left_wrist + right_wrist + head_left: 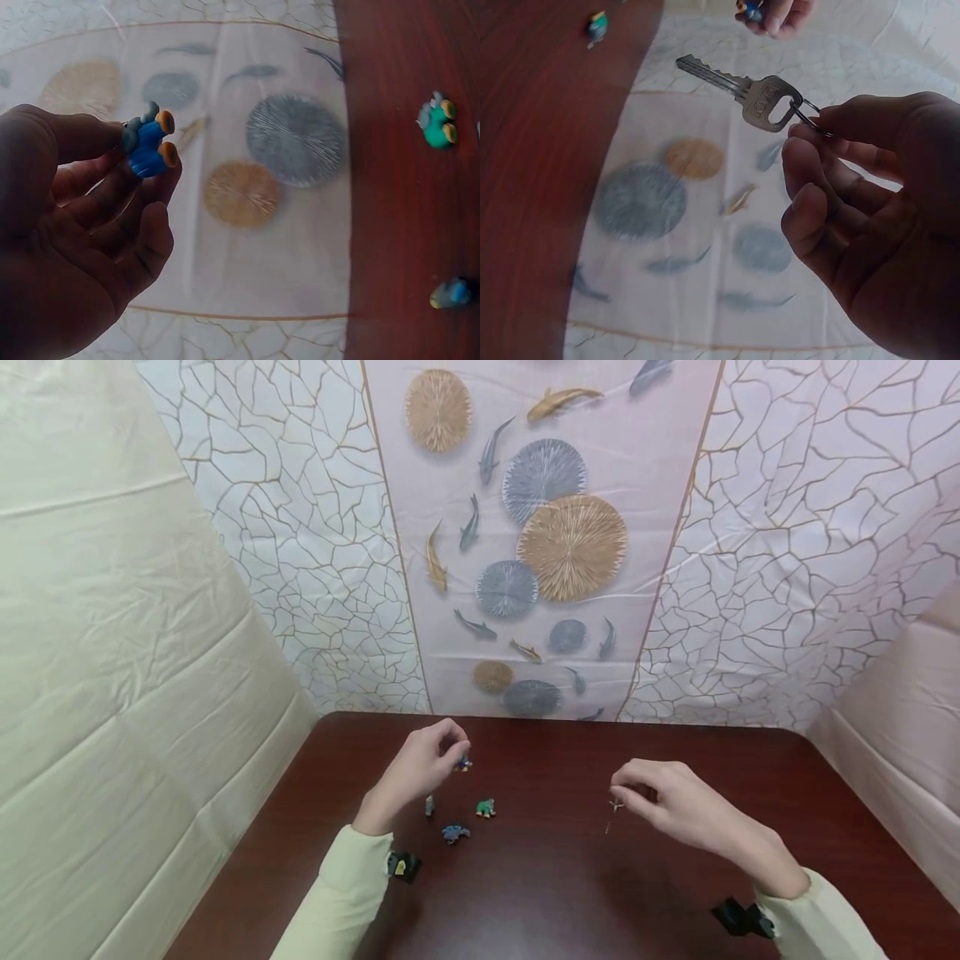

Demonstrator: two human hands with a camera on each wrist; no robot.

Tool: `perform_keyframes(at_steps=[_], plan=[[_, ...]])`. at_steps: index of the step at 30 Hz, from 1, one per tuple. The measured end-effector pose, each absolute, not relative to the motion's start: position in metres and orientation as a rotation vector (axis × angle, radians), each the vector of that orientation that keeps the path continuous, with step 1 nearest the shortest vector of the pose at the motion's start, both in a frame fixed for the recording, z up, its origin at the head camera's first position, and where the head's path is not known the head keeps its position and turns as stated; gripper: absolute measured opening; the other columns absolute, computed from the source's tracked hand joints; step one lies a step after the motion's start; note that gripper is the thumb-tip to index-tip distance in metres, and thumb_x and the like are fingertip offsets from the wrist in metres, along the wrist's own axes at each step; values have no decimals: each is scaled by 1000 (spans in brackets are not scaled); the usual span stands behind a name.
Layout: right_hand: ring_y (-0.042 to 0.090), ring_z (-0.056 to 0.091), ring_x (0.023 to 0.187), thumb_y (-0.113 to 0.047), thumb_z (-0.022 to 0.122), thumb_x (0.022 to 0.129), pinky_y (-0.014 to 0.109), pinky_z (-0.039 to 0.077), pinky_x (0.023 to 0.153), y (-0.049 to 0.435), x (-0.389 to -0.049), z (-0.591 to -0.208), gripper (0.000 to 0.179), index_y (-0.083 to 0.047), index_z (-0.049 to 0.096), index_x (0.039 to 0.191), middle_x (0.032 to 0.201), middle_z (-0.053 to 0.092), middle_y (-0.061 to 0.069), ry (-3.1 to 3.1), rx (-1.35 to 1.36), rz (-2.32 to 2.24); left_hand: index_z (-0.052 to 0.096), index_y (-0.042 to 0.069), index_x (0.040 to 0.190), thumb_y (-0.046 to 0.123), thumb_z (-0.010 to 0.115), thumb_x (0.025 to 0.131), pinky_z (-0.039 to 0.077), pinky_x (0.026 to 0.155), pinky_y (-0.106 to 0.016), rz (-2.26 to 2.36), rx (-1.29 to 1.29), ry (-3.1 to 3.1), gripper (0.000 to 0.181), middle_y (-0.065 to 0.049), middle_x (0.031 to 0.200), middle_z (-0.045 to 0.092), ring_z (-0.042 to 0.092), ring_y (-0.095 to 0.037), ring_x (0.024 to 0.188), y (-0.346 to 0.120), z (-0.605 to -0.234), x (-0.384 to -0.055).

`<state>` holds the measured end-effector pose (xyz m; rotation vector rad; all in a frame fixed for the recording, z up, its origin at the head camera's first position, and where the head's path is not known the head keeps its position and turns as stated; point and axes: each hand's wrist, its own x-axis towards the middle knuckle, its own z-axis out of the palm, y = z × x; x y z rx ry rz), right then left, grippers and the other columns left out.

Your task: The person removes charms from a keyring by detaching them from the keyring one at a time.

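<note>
My left hand [420,766] is raised over the left part of the table. Between thumb and fingers it pinches a small blue figurine [151,150] with a grey head and orange feet. On the right, my right hand [678,800] holds a metal key [765,103] by its thin key ring [810,118], above the tabletop. The key's toothed blade points away from the fingers. Below the left hand stand a green figurine [486,808] with a grey head, a grey-blue figurine [454,834] and a small greyish figurine [430,807].
A dark red-brown table [540,893] with rounded far corners lies under both hands. Behind it hangs a patterned cloth [525,635] with fish and round shapes. Pale draped fabric [150,693] closes off the left side and the right side.
</note>
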<state>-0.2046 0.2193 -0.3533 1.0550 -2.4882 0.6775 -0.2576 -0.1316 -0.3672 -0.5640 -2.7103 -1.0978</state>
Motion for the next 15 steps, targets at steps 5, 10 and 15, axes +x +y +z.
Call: perform_keyframes(at_steps=[5,10,15], plan=[[-9,50,70,-6,72,86,18,45,59,235,-210,-365,22,-26,65,88,81,62,-18,-2507,998,693,64,17,94,21,62,96,43,56,-29,-1119,-493,-2781,5,4,73,63,48,-14,55,-136,-376,-268],[-8,49,69,-7,71,87,19,44,58,251,-216,-378,18,-24,65,87,81,61,-18,-2543,947,725,65,17,93,20,63,96,45,60,-29,-1124,-474,-2839,5,3,74,65,54,-13,61,-137,-392,-281],[-6,45,63,-11,71,88,19,40,56,267,-221,-393,14,-24,64,86,79,58,-18,-2588,863,751,65,17,93,21,61,97,49,68,-28,-1061,-514,-2928,7,4,81,66,58,-11,69,-136,-405,-295]])
